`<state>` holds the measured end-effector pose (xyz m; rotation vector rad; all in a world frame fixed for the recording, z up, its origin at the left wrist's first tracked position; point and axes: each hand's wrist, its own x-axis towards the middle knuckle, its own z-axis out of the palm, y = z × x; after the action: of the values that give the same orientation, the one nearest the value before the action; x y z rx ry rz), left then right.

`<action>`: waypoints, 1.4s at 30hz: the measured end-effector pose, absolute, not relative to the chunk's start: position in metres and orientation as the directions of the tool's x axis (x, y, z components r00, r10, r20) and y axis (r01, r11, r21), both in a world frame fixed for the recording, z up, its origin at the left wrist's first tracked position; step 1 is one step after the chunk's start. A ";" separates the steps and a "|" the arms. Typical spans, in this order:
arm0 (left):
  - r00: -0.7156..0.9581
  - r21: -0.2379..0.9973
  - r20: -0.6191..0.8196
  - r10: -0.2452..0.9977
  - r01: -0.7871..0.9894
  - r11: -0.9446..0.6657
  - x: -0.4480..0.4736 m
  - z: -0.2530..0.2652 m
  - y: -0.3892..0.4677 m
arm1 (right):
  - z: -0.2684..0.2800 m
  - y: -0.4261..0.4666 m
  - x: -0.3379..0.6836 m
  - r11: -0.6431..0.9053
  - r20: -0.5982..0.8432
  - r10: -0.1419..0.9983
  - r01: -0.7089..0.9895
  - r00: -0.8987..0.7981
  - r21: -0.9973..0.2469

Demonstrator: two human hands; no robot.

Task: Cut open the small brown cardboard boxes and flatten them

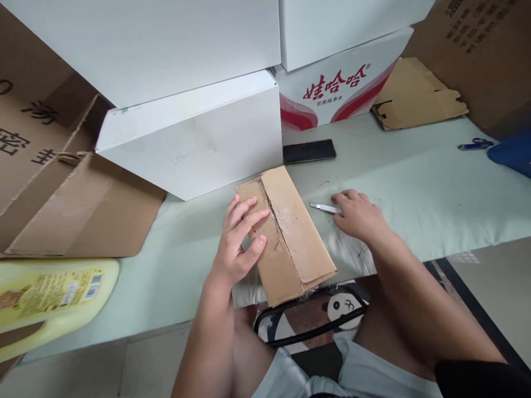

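A small cardboard box [301, 232] lies on the pale green tabletop, its closed flaps meeting along a rough seam with torn patches. My left hand [240, 243] rests on the box's left side, fingers spread over the flap and thumb near the seam. To the right of the box, my right hand [359, 215] is low over the cloth with its fingers curled around a white-handled utility knife [326, 208]. The knife's tip points left, toward the box, and does not touch it. Part of the handle is hidden under my fingers.
White boxes [199, 138] are stacked behind, beside a red-and-white printed carton [332, 94]. A black phone [309, 151] lies before them. Flattened cardboard [418, 94] and purple-handled scissors [475, 144] are at right. Large cartons [83, 210] and a yellow jug [103, 276] stand at left.
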<state>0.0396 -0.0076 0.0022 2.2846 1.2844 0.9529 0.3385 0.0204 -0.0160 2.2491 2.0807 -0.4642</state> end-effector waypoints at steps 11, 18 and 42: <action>0.385 0.543 0.442 0.810 0.604 -0.583 0.046 0.001 -0.009 | -0.012 0.029 0.340 -0.151 -0.120 0.988 0.777 0.098 -0.611; 0.431 0.491 0.424 0.797 0.630 -0.602 0.058 0.009 -0.018 | 0.019 0.014 0.336 0.031 0.030 0.992 -0.003 0.123 -1.000; 0.539 0.594 0.210 0.816 0.592 -0.544 0.087 0.025 -0.036 | 0.049 -0.013 0.315 0.208 0.206 0.978 0.201 -0.034 -0.957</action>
<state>0.0868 -0.0363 0.0254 2.3220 1.1437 0.6572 0.3146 -0.0129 0.0490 2.3501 2.8822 -1.8910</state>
